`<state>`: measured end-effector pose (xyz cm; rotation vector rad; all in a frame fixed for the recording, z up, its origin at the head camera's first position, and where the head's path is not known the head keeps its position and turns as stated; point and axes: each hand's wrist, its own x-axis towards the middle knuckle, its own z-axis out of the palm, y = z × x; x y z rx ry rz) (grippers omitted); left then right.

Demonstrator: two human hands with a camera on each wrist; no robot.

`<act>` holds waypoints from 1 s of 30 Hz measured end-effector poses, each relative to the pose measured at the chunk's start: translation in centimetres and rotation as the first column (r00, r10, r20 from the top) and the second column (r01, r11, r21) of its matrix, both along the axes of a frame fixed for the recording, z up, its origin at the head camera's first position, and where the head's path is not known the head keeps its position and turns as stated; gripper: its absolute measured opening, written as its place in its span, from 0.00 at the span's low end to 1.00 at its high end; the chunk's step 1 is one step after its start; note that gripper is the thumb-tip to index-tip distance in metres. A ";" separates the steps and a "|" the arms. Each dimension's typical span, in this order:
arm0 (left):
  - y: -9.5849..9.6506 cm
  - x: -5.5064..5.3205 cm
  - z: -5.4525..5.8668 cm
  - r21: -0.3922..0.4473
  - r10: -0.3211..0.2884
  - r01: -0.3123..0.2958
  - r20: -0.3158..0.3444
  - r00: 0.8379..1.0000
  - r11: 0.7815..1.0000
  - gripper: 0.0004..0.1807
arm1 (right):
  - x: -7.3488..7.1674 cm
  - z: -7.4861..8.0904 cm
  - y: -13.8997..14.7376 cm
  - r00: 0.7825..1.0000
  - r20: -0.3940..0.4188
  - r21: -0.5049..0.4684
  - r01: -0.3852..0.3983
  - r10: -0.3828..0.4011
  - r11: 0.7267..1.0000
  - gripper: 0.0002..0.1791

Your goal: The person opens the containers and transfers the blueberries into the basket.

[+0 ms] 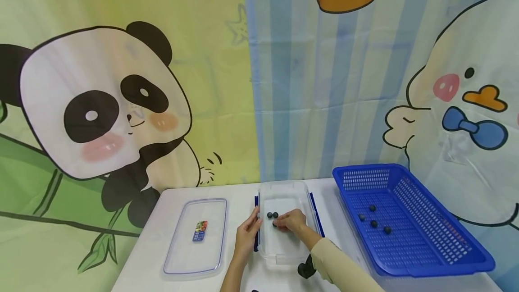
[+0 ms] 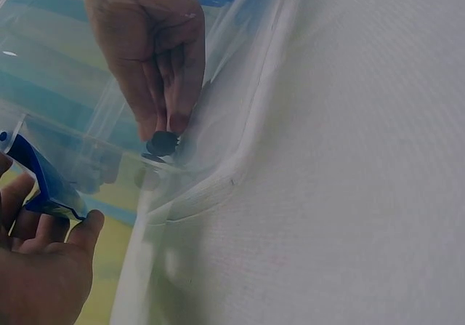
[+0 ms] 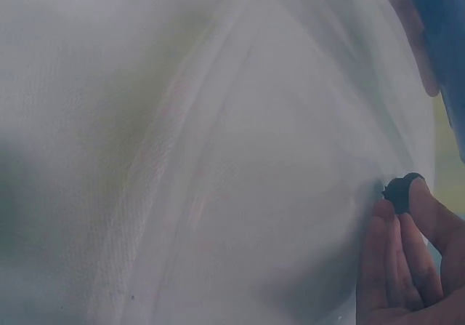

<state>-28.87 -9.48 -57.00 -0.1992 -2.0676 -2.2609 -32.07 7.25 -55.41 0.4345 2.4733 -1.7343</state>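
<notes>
A clear plastic box (image 1: 284, 249) with blue side latches stands on the table in front of me. At its left wall, my left hand (image 1: 246, 235) holds the blue latch (image 2: 45, 176) between its fingers. Reaching inside the box, my right hand (image 1: 294, 221) pinches a small black ball (image 3: 398, 193) between thumb and fingertips, low over the box floor. Two more black balls (image 1: 269, 215) lie side by side just beyond those fingertips. Through the clear wall, the left wrist view also shows the right hand (image 2: 156, 56) with its ball.
A blue perforated basket (image 1: 430, 256) to the right contains several black balls (image 1: 373, 223). Left of the box, a clear lid (image 1: 194, 260) with a colourful label (image 1: 200, 231) lies flat on the white table (image 1: 142, 260). A printed curtain (image 1: 219, 102) hangs behind the table.
</notes>
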 end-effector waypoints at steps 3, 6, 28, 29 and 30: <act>-0.1 0.0 0.3 0.021 -0.015 0.015 0.021 1.000 1.000 0.24 | 0.0 0.1 0.0 1.000 -0.023 0.006 -0.011 0.012 1.000 0.09; -0.3 0.5 1.2 0.031 -0.032 0.031 0.018 0.999 0.999 0.25 | 0.1 0.3 -0.1 0.999 -0.037 0.032 -0.028 0.029 0.999 0.08; -0.1 0.0 -0.2 0.037 -0.022 0.023 -0.008 1.000 0.999 0.24 | 0.5 0.7 0.0 1.000 0.012 0.015 -0.024 0.024 1.000 0.07; -0.1 0.0 -0.2 0.038 -0.024 0.025 -0.009 1.000 0.999 0.24 | 0.6 0.8 0.0 1.000 0.012 0.011 -0.024 0.024 1.000 0.07; -0.1 0.0 -0.2 0.039 -0.026 0.026 -0.008 1.000 0.999 0.24 | 0.7 0.9 0.0 1.000 0.010 0.007 -0.026 0.026 1.000 0.07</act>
